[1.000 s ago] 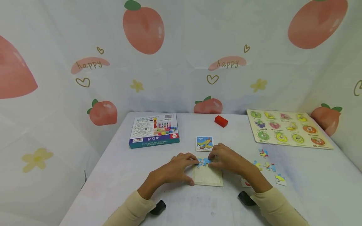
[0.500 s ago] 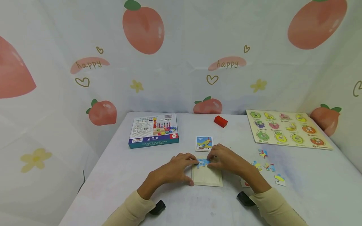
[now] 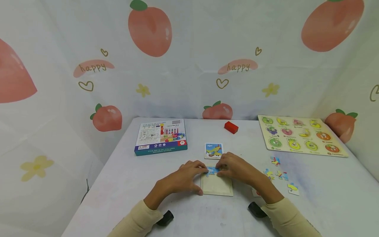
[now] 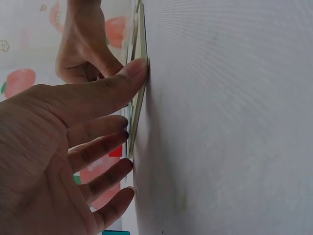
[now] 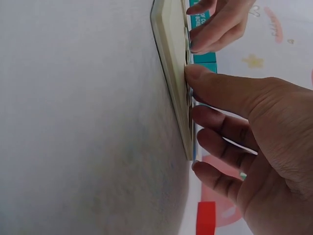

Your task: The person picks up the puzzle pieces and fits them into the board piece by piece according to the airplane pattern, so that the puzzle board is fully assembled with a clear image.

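Note:
A pale wooden puzzle tray [image 3: 217,186] lies on the white table, with blue jigsaw pieces [image 3: 211,170] joined along its far edge. My left hand [image 3: 186,177] rests at the tray's left side, its thumb [image 4: 133,67] on the edge and its index fingertip against the pieces. The other left fingers are loosely spread. From the right, my right hand [image 3: 237,168] pinches a blue puzzle piece between thumb [image 5: 200,73] and index finger; most of that piece is hidden. Just beyond the tray lies a card picturing a yellow airplane [image 3: 214,150].
Several loose puzzle pieces [image 3: 282,175] lie to the right, one partly behind the right forearm. A boxed bead set [image 3: 161,136] sits at the back left, a red block [image 3: 231,127] at the back middle. The fruit peg board [image 3: 302,135] occupies the back right.
My right hand has shifted very slightly left, toward the joined pieces. The left hand and the tray stay where they were.

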The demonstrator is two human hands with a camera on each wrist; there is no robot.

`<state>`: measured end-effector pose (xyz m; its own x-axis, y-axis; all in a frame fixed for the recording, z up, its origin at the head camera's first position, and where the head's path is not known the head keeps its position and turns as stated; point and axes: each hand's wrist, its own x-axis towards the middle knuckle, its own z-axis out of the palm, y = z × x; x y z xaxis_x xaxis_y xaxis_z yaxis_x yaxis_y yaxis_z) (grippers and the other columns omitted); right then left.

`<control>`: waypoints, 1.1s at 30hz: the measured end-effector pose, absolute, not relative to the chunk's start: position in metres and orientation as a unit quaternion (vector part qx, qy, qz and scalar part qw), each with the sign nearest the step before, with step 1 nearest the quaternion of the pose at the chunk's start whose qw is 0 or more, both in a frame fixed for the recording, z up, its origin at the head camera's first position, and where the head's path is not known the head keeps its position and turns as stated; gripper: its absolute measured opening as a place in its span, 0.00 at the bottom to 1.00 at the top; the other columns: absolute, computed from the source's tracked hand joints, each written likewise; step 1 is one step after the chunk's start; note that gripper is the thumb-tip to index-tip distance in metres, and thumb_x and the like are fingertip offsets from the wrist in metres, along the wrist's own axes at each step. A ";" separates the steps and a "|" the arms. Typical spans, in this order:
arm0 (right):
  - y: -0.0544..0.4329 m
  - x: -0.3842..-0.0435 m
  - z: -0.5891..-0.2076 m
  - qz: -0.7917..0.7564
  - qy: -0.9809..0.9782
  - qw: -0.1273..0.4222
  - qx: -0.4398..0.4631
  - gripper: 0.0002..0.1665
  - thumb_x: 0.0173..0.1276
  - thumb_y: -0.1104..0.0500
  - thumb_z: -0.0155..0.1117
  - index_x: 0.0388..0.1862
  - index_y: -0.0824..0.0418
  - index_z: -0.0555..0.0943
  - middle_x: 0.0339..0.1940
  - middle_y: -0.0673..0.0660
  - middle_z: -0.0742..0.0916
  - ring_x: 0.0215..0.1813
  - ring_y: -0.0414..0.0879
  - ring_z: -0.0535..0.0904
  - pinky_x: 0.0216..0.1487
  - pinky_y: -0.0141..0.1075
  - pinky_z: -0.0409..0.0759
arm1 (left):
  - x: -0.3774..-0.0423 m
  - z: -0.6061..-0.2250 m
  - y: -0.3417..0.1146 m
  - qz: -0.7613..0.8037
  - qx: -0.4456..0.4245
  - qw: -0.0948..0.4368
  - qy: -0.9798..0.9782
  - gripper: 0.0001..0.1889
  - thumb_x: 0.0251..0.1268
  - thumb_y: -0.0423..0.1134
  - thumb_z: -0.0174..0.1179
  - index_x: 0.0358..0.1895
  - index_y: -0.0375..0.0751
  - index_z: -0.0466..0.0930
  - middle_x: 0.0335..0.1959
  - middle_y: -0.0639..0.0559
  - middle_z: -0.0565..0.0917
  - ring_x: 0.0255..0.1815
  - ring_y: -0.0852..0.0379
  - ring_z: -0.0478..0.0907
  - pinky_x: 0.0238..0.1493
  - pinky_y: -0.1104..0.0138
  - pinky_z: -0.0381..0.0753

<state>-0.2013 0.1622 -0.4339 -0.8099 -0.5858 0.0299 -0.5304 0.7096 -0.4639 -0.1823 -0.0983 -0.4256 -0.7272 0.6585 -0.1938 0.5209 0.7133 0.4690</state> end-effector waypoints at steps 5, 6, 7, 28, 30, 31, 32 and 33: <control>0.162 -0.200 -0.434 -0.238 0.922 0.061 -0.299 0.13 0.67 0.54 0.79 0.48 0.56 0.92 0.43 0.43 0.87 0.54 0.45 0.80 0.61 0.46 0.83 | -0.181 -0.424 -0.097 0.203 0.340 0.186 0.899 0.38 0.63 0.48 0.78 0.77 0.52 0.75 0.77 0.59 0.72 0.77 0.52 0.65 0.76 0.48 0.67; 0.162 -0.200 -0.434 -0.239 0.922 0.060 -0.299 0.12 0.67 0.54 0.79 0.48 0.56 0.92 0.43 0.43 0.87 0.54 0.44 0.80 0.61 0.46 0.83 | -0.180 -0.423 -0.097 0.204 0.343 0.189 0.897 0.38 0.63 0.47 0.77 0.77 0.52 0.74 0.78 0.59 0.71 0.78 0.53 0.65 0.77 0.47 0.66; 0.162 -0.200 -0.433 -0.241 0.921 0.061 -0.299 0.12 0.68 0.54 0.79 0.48 0.56 0.92 0.43 0.43 0.87 0.53 0.44 0.80 0.61 0.46 0.83 | -0.180 -0.423 -0.097 0.205 0.346 0.192 0.895 0.39 0.64 0.46 0.77 0.78 0.52 0.73 0.79 0.60 0.71 0.79 0.53 0.64 0.77 0.46 0.66; 0.163 -0.201 -0.435 -0.257 0.915 0.056 -0.306 0.10 0.69 0.57 0.77 0.47 0.57 0.92 0.43 0.43 0.87 0.51 0.43 0.80 0.58 0.46 0.83 | -0.178 -0.424 -0.095 0.186 0.374 0.198 0.887 0.37 0.68 0.44 0.73 0.80 0.56 0.71 0.81 0.65 0.68 0.79 0.54 0.62 0.72 0.54 0.68; 0.163 -0.201 -0.435 -0.257 0.915 0.055 -0.306 0.10 0.69 0.57 0.77 0.47 0.57 0.92 0.43 0.44 0.87 0.50 0.43 0.80 0.58 0.45 0.83 | -0.178 -0.424 -0.095 0.178 0.374 0.197 0.889 0.37 0.69 0.44 0.72 0.80 0.56 0.70 0.81 0.65 0.67 0.80 0.54 0.62 0.72 0.54 0.68; 0.163 -0.201 -0.435 -0.258 0.915 0.056 -0.305 0.10 0.69 0.57 0.77 0.47 0.57 0.92 0.43 0.44 0.87 0.50 0.43 0.80 0.57 0.45 0.83 | -0.178 -0.424 -0.095 0.175 0.374 0.197 0.889 0.37 0.69 0.45 0.72 0.80 0.56 0.70 0.82 0.66 0.67 0.80 0.54 0.62 0.71 0.54 0.68; 0.163 -0.201 -0.435 -0.259 0.915 0.056 -0.305 0.10 0.69 0.57 0.77 0.47 0.57 0.92 0.43 0.44 0.87 0.50 0.42 0.80 0.57 0.44 0.83 | -0.177 -0.425 -0.096 0.172 0.375 0.197 0.890 0.37 0.70 0.45 0.72 0.81 0.56 0.70 0.82 0.66 0.66 0.79 0.54 0.62 0.71 0.55 0.68; 0.163 -0.201 -0.435 -0.258 0.915 0.056 -0.306 0.10 0.69 0.57 0.77 0.48 0.57 0.92 0.43 0.44 0.87 0.50 0.42 0.80 0.57 0.44 0.83 | -0.177 -0.424 -0.096 0.169 0.375 0.197 0.890 0.37 0.70 0.45 0.71 0.81 0.56 0.69 0.82 0.66 0.65 0.79 0.54 0.61 0.71 0.55 0.68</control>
